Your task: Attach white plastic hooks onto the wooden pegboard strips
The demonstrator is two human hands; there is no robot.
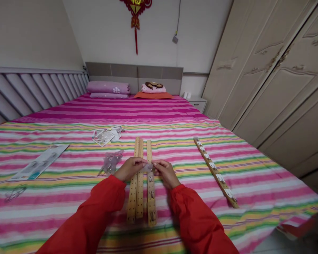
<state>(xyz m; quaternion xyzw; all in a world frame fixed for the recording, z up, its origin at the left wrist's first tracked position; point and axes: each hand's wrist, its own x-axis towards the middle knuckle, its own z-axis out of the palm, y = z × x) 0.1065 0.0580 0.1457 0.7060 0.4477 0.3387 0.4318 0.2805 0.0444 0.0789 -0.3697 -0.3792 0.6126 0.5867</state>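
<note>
Between my hands is a small clear plastic bag [148, 167], held over a narrow wooden strip with holes [149, 151]. My left hand [130, 168] pinches its left side with closed fingers. On the opposite side, my right hand [165, 171] is closed at the bag's edge. What the bag contains is too small to make out. Small clear packets with metal pieces [152, 194] lie along the near half of that strip. Two more perforated wooden strips [133, 194] lie side by side under and near my left hand.
Left of my hands lies a heap of clear plastic bags [111, 161]. Beyond it are several cards [105, 135]. A long packaged card [41, 162] lies far left, near a thin wire-like item [15, 192]. Another wooden strip [210, 164] bearing white pieces lies right. Everything rests on a striped bedspread [76, 197].
</note>
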